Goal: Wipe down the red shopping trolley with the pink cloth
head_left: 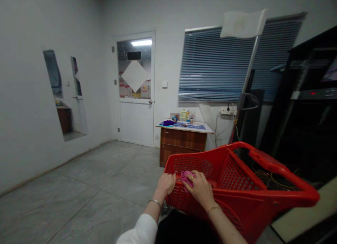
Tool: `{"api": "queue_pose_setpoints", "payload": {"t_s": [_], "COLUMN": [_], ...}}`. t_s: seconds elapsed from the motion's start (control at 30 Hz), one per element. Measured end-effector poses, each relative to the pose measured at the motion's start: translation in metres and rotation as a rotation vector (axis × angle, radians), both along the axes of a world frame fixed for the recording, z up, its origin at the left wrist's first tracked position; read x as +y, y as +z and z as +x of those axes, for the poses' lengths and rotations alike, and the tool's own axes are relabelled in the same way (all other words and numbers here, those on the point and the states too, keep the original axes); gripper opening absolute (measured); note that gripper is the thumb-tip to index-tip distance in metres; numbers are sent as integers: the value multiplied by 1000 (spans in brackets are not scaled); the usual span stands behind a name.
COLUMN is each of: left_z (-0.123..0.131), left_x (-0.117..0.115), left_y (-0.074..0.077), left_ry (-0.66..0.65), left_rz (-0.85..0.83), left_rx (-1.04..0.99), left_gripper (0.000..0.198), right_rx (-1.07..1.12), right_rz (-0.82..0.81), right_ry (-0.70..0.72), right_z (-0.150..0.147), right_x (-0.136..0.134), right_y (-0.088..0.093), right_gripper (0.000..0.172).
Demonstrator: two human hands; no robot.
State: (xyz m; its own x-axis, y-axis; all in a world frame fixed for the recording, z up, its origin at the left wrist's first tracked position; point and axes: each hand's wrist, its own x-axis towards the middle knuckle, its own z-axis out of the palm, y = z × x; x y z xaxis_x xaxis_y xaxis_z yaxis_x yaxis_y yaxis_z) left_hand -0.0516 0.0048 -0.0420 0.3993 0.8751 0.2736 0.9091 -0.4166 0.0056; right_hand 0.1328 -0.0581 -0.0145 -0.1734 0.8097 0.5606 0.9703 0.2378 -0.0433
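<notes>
A red plastic shopping cart (252, 205) stands directly in front of me, its handle toward the right. My left hand (166, 184) is closed around the near corner of the basket rim at its left end. In my right hand (200, 189) is a pink cloth (186, 178), pressed against the near rim a little to the right of my left hand. The cart's perforated side below the rim is partly covered by my hands and forearms.
Behind the cart stands a brown wooden cabinet (181, 140) with bottles and a purple cloth (169, 123) on top. A white door (136, 123) and a mirror (64, 107) are further left. A dark rack (316, 121) rises at the right.
</notes>
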Motion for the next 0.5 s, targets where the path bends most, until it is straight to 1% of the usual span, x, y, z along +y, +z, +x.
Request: {"api": "queue_pose_setpoints", "payload": {"t_s": [0.07, 0.13, 0.23, 0.3, 0.4, 0.5], "left_z": [-4, -5, 0, 9, 20, 24], "left_x": [-3, -8, -16, -20, -23, -23], "left_y": [0, 0, -3, -6, -12, -14], "left_ry": [-2, 1, 52, 98, 114, 100], "left_rz": [17, 39, 107, 185, 231, 253], "left_rx": [-23, -42, -105, -197, -237, -239], "left_gripper": [37, 38, 43, 46, 47, 46], "right_rx": [-14, -19, -31, -41, -45, -52], "right_rz": [33, 56, 69, 73, 87, 138], "right_ry": [48, 67, 33, 0, -29, -23], "right_z": [-5, -11, -24, -32, -39, -35], "right_x": [0, 0, 3, 5, 8, 5], "right_y": [0, -1, -6, -9, -11, -11], "right_gripper": [33, 34, 36, 34, 32, 31]}}
